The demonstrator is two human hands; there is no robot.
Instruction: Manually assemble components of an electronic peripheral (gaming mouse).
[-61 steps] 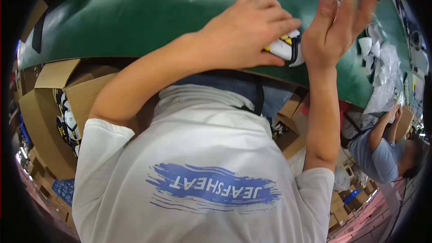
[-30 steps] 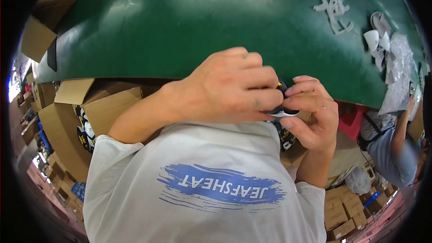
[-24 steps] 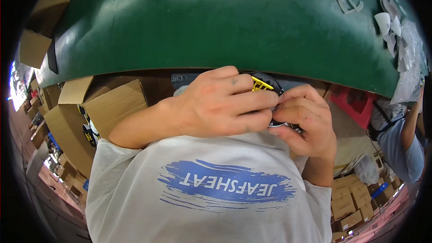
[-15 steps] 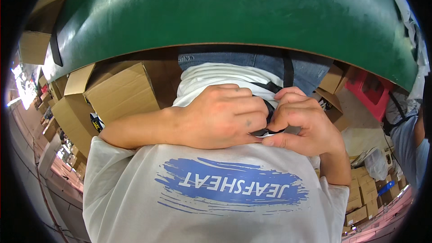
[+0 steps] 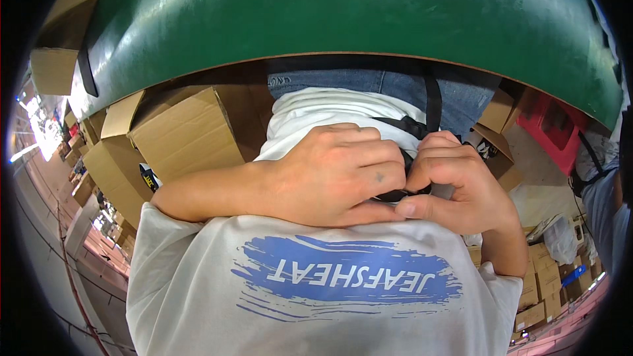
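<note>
In front of my white shirt my two hands meet over a black strap. My left hand is closed, knuckles up, with dark folds of the strap showing at its fingertips. Facing it, my right hand pinches the same folds with curled fingers and thumb. One length of the strap runs from between the hands across my blue jeans toward the table edge. Much of the strap is hidden behind my fingers, so its ends cannot be made out.
A green table spans the far side, its edge close to my waist. Open cardboard boxes stand at the left. To the right are a red plastic stool, stacked cartons and part of another person.
The view has shifted slightly, so the hands and shirt sit a little further right. Both hands keep their grip on the strap, with only slight finger movement.
</note>
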